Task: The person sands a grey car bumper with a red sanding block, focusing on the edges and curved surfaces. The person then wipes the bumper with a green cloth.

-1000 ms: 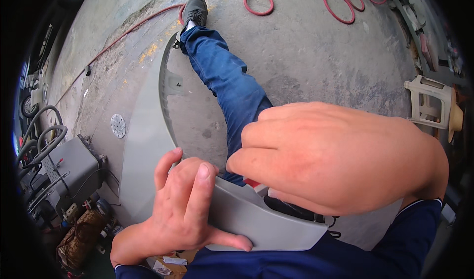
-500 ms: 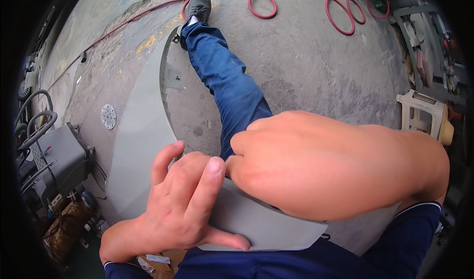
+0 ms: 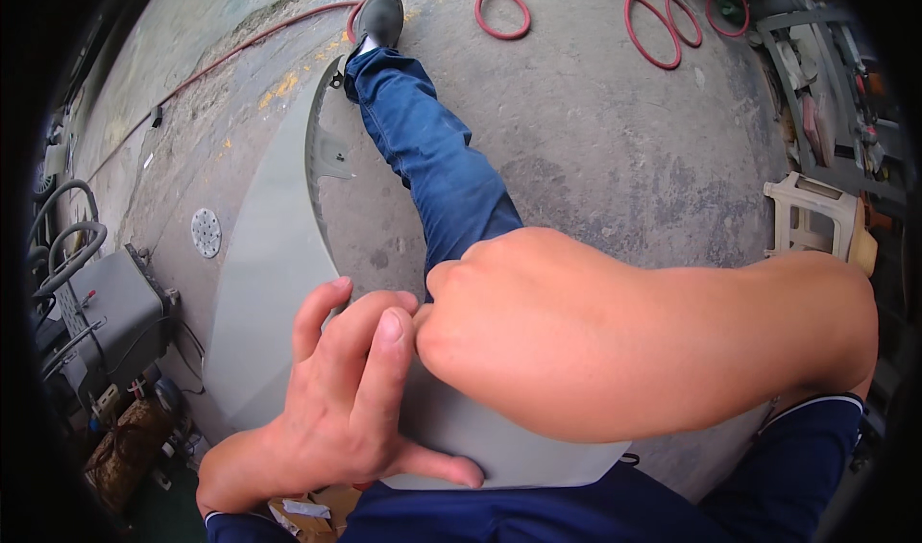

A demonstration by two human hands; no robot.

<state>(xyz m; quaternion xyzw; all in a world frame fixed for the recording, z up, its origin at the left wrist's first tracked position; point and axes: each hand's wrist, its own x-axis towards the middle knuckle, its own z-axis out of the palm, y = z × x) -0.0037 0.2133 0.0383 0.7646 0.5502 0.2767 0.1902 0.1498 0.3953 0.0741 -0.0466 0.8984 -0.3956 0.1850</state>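
A large curved grey panel, shaped like a car fender (image 3: 264, 255), stretches from my lap to near my outstretched foot. Its arched inner edge carries a small bracket tab (image 3: 333, 154) with holes. My left hand (image 3: 344, 389) rests on the near part of the panel, thumb and fingers spread, thumb lying flat close to the bottom edge. Directly beside it, my right hand (image 3: 509, 317) is closed in a fist over the panel's arched edge, its back turned up. The right fingertips and whatever they grip are hidden behind the knuckles.
My leg in blue jeans (image 3: 432, 149) extends forward on the concrete floor. A red hose (image 3: 504, 34) runs in loops across the far side. A beige plastic stool (image 3: 816, 207) stands at right, a grey machine (image 3: 110, 293) with cables at left. Nearby lies a perforated disc (image 3: 206, 233).
My right fist has shifted a little left along the panel edge, closer to my left fingers. The left hand and panel have barely moved, and my foot has turned slightly.
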